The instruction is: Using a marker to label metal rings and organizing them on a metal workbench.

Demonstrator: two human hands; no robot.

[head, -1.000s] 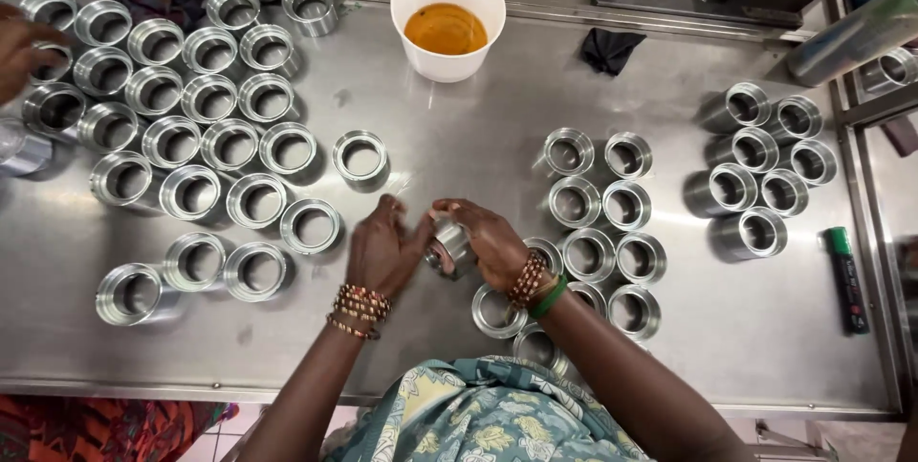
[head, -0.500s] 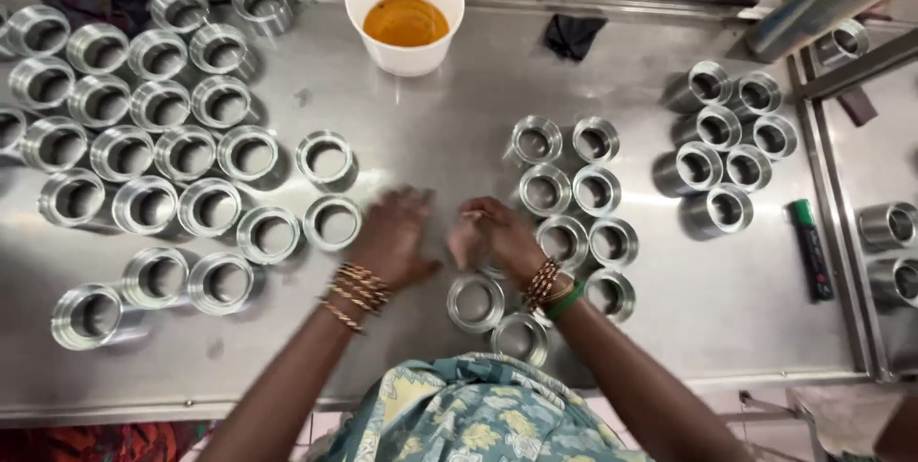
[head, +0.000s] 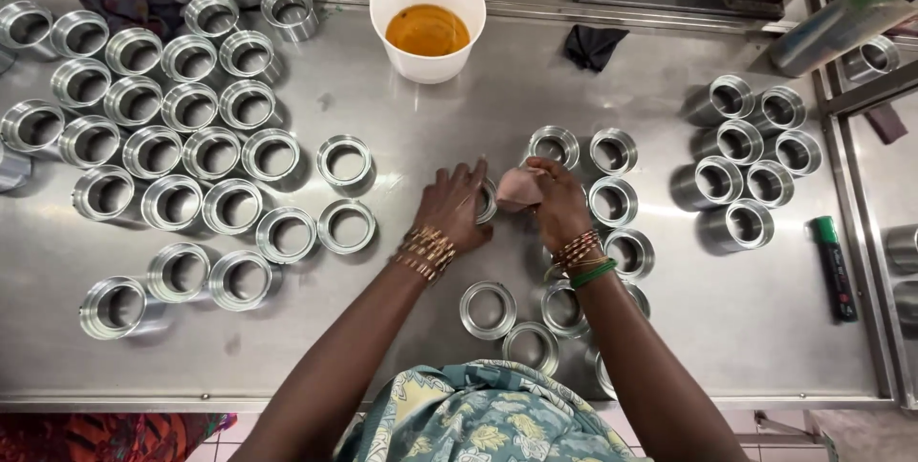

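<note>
Head view, centre of frame: left hand (head: pixel 454 209) curled around a short metal ring (head: pixel 488 202), gripping it on edge just above the counter (head: pixel 421 127); only a sliver of the ring shows between the two hands
Right hand (head: pixel 557 199) pinched on a small pinkish cloth pad (head: pixel 519 190), the pad pressed against the ring's open face. Bangles on both wrists, a green band on the right

Handling note, as judgement: the ring is smooth and round and likely to turn in the grip, so the left hand should hold it firm by the outer wall while the pad works evenly around the rim and bore; sleeves and bangles are best kept off the neighbouring pieces

Left half of frame: a large block of like rings (head: pixel 191 108) standing open end up in close rows, many touching
Centre right and lower centre: a smaller cluster of rings (head: pixel 612 202) just beside the right hand, some partly hidden under the forearm
Right of frame: a group of taller metal cylinders (head: pixel 751 151), well apart from the hands
Top centre: white bucket (head: pixel 427 17) holding an orange-yellow liquid
Upper centre right: dark rag (head: pixel 593 46)
Right edge: black marker with green cap (head: pixel 834 266)

Surface: brushed steel counter, lightly smudged, with a raised back edge. Room: shelving rails at upper right, tiled floor at lower left
</note>
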